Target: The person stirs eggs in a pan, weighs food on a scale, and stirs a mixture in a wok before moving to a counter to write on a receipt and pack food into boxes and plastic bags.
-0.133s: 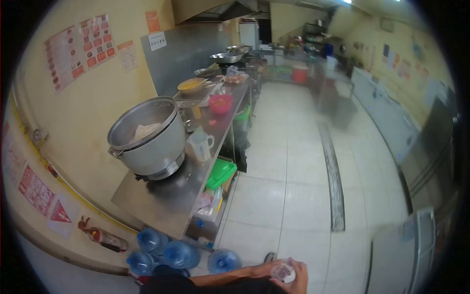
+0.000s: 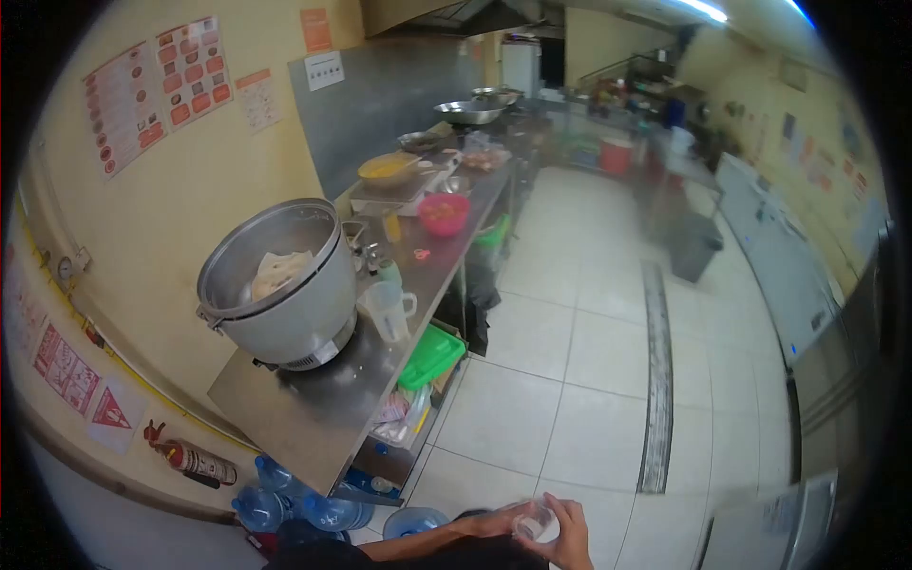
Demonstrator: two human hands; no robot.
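Observation:
At the bottom of the view, my left hand [image 2: 502, 521] and my right hand [image 2: 568, 534] are together around a small clear plastic cup [image 2: 534, 522]. The fingers of my right hand curl round the cup's right side, and my left hand holds its left side. The cup's inside looks pale; its contents are too small to tell. Both hands are over the tiled floor, away from the steel counter [image 2: 285, 418].
A large rice cooker [image 2: 285, 323] with a pale cloth inside, a clear jug [image 2: 388, 312] and a pink bowl [image 2: 444, 215] stand on the counter. Blue water bottles [image 2: 332, 511] lie below. A grey bin [image 2: 695, 249] and white freezers [image 2: 774, 256] are on the right.
The view has shifted slightly, so the counter's far items sit lower and further right. My hands still hold the cup and appear slightly further left.

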